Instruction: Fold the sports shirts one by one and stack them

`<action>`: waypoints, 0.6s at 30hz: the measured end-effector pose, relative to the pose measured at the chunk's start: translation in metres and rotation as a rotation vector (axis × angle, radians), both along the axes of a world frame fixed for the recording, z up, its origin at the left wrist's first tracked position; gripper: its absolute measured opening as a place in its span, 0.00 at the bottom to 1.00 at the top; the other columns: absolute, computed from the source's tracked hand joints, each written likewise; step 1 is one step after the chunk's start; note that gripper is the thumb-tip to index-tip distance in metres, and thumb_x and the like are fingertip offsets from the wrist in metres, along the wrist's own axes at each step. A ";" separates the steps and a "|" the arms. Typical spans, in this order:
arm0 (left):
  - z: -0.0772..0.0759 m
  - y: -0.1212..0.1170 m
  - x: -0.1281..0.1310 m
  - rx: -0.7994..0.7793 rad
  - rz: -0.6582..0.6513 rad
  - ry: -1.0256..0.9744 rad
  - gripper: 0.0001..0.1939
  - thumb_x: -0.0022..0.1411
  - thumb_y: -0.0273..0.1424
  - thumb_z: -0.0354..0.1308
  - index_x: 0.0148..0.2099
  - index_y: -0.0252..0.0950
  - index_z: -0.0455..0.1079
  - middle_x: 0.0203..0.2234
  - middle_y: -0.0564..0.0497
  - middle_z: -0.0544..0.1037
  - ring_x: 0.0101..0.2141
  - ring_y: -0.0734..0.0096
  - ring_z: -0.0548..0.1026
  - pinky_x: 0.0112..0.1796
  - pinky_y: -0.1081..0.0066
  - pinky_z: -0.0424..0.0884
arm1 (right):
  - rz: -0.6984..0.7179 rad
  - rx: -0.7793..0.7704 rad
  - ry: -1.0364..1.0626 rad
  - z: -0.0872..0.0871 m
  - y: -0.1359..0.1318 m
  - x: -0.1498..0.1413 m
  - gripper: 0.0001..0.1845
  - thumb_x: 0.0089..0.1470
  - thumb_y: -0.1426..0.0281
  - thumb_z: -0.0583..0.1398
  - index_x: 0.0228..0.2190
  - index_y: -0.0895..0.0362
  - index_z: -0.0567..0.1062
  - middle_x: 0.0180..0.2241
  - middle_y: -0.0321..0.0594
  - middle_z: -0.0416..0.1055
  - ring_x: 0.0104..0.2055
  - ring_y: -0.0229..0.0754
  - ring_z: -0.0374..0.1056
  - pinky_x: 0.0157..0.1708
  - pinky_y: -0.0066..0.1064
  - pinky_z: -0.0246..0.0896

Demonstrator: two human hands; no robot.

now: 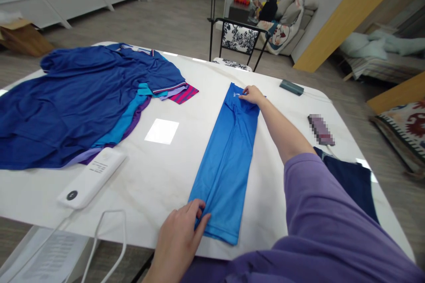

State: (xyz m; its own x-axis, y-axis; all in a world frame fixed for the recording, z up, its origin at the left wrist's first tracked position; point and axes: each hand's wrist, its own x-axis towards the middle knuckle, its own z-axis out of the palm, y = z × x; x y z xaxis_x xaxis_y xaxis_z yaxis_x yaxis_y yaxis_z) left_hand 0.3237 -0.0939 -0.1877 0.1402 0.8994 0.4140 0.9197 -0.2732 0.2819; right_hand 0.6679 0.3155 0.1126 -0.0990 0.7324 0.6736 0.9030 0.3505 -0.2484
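A bright blue shirt [226, 159], folded lengthwise into a long narrow strip, lies flat on the white table [149, 199]. My left hand [181, 232] pinches its near left corner by the hem, thumb and fingers closed on the cloth. At the far end, my right hand [254, 96] has its fingertips closed on the fabric near the collar, beside a small white mark. To the left, several shirts lie spread in a layered pile, with a dark blue polo shirt [86, 97] on top.
A white boxy device [94, 179] with a cable lies at the near left. On the right are a dark case [291, 87], a phone [320, 129] and dark navy cloth [352, 181]. A patterned chair [239, 37] stands beyond the table; a person [268, 6] sits farther back.
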 end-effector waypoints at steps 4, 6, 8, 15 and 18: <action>-0.006 -0.002 -0.004 0.012 -0.001 -0.070 0.14 0.81 0.40 0.54 0.60 0.49 0.76 0.41 0.53 0.84 0.38 0.58 0.84 0.42 0.60 0.76 | -0.017 0.001 -0.046 -0.019 -0.021 -0.025 0.28 0.71 0.44 0.62 0.49 0.55 0.87 0.53 0.52 0.84 0.56 0.58 0.79 0.59 0.45 0.73; -0.011 -0.001 -0.008 0.023 -0.019 -0.091 0.15 0.80 0.43 0.56 0.62 0.49 0.75 0.40 0.53 0.84 0.37 0.57 0.84 0.42 0.59 0.78 | 0.035 -0.018 -0.111 -0.034 -0.039 -0.041 0.28 0.72 0.43 0.62 0.46 0.54 0.87 0.51 0.51 0.85 0.55 0.58 0.79 0.59 0.46 0.71; -0.016 0.001 -0.013 0.026 -0.061 -0.093 0.19 0.77 0.46 0.61 0.64 0.49 0.75 0.41 0.52 0.85 0.37 0.56 0.84 0.43 0.57 0.80 | 0.183 0.021 -0.152 -0.047 -0.056 -0.055 0.25 0.72 0.45 0.63 0.48 0.53 0.86 0.49 0.47 0.85 0.53 0.55 0.79 0.60 0.46 0.67; -0.014 0.004 -0.019 0.188 -0.151 -0.075 0.20 0.77 0.46 0.62 0.66 0.51 0.76 0.45 0.48 0.85 0.42 0.52 0.86 0.47 0.50 0.86 | 0.190 0.251 0.186 -0.061 -0.048 0.004 0.19 0.73 0.63 0.58 0.55 0.56 0.83 0.54 0.51 0.80 0.55 0.53 0.74 0.62 0.43 0.68; -0.011 0.013 -0.017 0.385 -0.148 -0.022 0.22 0.76 0.43 0.62 0.69 0.57 0.74 0.56 0.46 0.85 0.56 0.45 0.84 0.55 0.42 0.85 | 0.074 0.242 0.344 -0.057 -0.020 0.060 0.21 0.69 0.68 0.59 0.58 0.61 0.81 0.60 0.58 0.75 0.61 0.55 0.72 0.67 0.46 0.67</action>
